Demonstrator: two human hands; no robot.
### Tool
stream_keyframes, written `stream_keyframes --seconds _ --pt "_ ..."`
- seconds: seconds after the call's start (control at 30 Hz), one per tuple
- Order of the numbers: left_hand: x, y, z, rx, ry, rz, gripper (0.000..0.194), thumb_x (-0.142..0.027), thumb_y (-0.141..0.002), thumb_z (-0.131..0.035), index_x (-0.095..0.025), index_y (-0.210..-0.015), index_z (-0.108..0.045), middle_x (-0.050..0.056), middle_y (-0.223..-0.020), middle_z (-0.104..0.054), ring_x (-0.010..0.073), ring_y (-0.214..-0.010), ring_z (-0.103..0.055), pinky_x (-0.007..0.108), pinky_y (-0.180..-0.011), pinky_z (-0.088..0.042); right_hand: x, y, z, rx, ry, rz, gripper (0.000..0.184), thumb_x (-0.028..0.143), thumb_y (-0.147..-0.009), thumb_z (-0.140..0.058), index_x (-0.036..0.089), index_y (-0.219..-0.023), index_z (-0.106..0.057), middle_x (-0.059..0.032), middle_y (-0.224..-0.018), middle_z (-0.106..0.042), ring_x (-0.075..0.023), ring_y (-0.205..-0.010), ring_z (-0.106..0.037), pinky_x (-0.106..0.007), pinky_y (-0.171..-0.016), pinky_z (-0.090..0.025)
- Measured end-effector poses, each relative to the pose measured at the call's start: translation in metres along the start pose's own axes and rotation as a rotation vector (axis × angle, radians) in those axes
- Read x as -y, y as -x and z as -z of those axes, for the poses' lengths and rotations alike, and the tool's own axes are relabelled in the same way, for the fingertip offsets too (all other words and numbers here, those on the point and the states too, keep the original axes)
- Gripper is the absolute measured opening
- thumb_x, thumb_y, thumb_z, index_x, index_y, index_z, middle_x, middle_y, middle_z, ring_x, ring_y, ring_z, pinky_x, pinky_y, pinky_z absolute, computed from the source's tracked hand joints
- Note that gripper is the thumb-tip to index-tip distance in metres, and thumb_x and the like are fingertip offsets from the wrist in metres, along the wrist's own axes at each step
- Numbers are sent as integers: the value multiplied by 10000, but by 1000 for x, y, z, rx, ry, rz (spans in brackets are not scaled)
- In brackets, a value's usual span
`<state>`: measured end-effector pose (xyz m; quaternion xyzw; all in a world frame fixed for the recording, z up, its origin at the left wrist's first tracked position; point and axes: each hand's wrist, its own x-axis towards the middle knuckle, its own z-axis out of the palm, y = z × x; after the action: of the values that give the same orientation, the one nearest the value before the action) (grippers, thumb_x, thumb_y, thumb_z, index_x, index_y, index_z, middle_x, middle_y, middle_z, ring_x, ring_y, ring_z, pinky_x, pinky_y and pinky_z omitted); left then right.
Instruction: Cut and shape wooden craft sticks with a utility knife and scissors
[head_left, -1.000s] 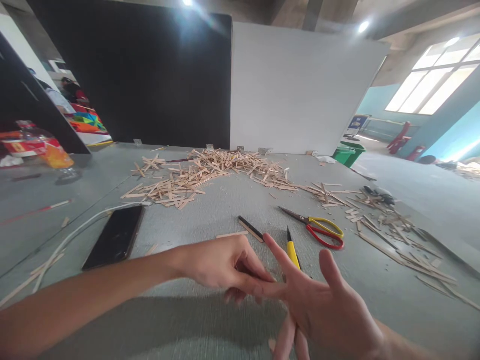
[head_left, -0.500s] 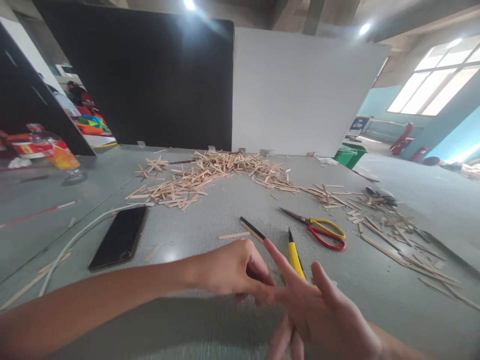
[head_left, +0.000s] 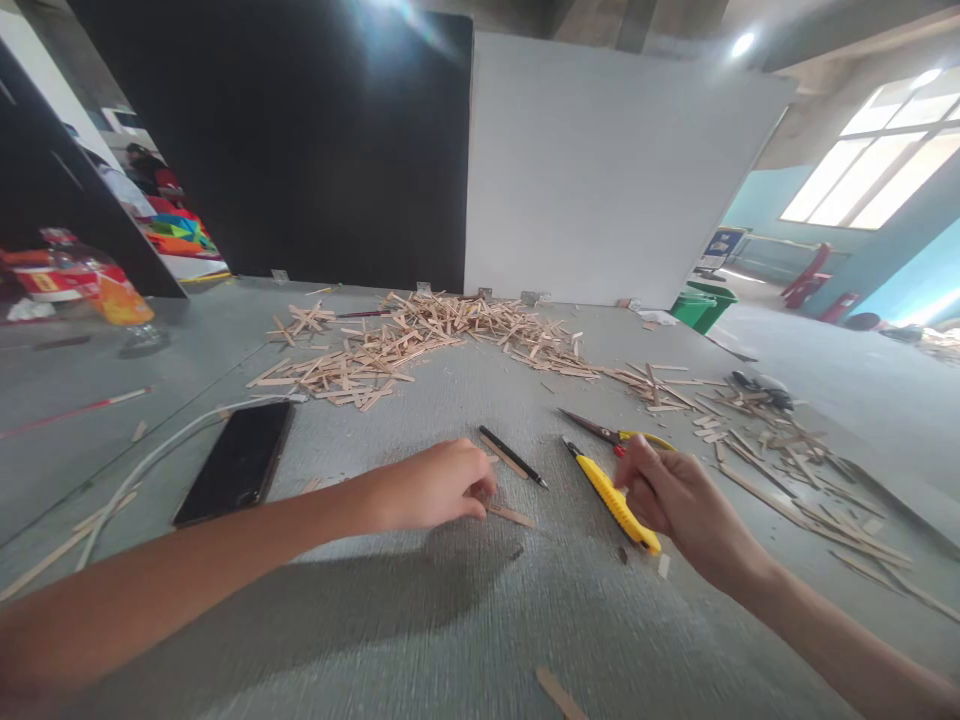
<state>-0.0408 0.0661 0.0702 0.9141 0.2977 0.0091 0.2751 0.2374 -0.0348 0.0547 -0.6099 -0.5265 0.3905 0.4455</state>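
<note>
The hands have come apart: a moment ago the left gripped the right hand's fingers, and now each is at something different on the worktop point(head_left: 450, 650). The left hand point(head_left: 442, 485) has thumb and fingertips drawn together, seemingly pinching the near end of a wooden stick point(head_left: 514, 516) that points toward four o'clock from it. The right hand point(head_left: 664, 490) has its fingers curled in at the yellow cutter point(head_left: 611, 500), which lies at nine o'clock from it and now slants more; whether they grip it I cannot tell. That suggests both hands are back with stick and cutter. A black pen point(head_left: 514, 459) sits at two o'clock from the left hand, and scissors point(head_left: 592, 427) at ten from the right hand, which partly covers them.
</note>
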Motion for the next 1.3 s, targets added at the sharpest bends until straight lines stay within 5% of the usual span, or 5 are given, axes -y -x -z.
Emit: stream_keyframes --seconds 0.3,0.5,0.8,1.13,1.3 --pt "0 -2 -7 12 38 39 105 -100 -884 -609 -160 -809 -650 77 -917 -687 216 -842 -641 294 -698 -423 -23 3 12 127 998 265 409 464 -972 -563 203 -1282 -622 -160 -1129 -748 -339 -957 -736 -475 -797 -571" --pt "-16 6 19 7 292 114 207 -332 -1072 -395 -185 -1047 -538 10 -776 -669 145 -593 -625 246 -544 -407 -9 9 8 42 896 385 387 349 -1079 -362 190 -1371 -561 -168 -1232 -731 -292 -1096 -734 -410 -847 -597" --pt "-55 39 63 -205 329 77 331 -431 -1063 -480 -200 -873 -623 -64 -619 -403 95 -547 -368 228 -500 -265 28 37 8 -348 793 721 278 461 -1041 -524 241 -1115 -677 25 -597 -666 -143 -359 -530 -268 -404 -478" --pt "-66 52 59 -234 296 46 240 -352 -1082 -441 -237 -1015 -640 -66 -644 -450 97 -541 -409 218 -523 -308 28 50 16 -396 903 988 439 357 -1009 -620 359 -1449 -606 -17 -911 -831 -228 -654 -794 -323 -631 -644" --pt "-67 54 56 -213 307 61 265 -409 -1065 -485 -233 -923 -623 -65 -627 -437 102 -544 -378 211 -496 -291 19 52 30 -154 948 1080 708 176 -954 -671 307 -1604 -422 -45 -1009 -835 -189 -690 -795 -278 -580 -635"
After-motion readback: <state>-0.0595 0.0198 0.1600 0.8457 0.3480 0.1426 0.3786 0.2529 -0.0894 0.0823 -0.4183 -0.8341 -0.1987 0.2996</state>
